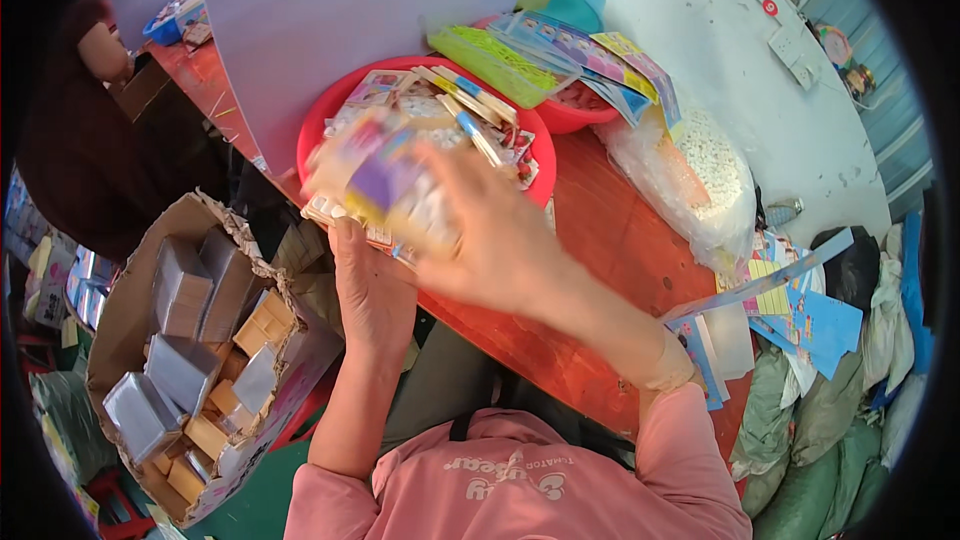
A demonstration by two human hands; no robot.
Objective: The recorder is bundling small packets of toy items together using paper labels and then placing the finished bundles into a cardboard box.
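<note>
Blurred by motion, my right hand (490,225) is curled over a purple-and-yellow printed packet (385,180) with whitish contents, above the near-left side of a red basin. My left hand (370,285) is just below, thumb raised, gripping the edge of a shallow pale tray (325,212). The packet and my right hand cover most of that tray. Inside the red basin (545,145) lie printed cards, small white pieces and several stick-like wrapped bundles (478,135).
A torn cardboard box (110,365) of clear cases and small tan trays stands at left. A green tray (495,65), printed cards (610,55) and a plastic bag of white beads (715,170) lie on the red table (600,220). Another person (100,50) is at far left.
</note>
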